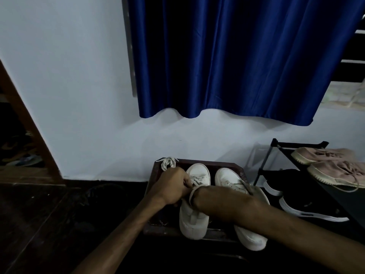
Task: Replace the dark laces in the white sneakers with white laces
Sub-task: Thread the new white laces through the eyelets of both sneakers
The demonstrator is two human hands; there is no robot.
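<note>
Head view: left hand [173, 186] curled tight on white lace [197, 179] over left sneaker [194, 218], mid-table. Right hand hidden behind left; only wrist [197, 196] showing, grip impossible to tell. Right sneaker [227, 177] toward right edge of small dark table [217, 164], lacing pale. Spare lace bundle [167, 162] at far-left corner. No dark laces seen; judged late stage, only tightening or tying remaining.

Bare left hand [171, 184], bare forearms [256, 214], a pale band [192, 195], possibly thread, at right wrist.
</note>
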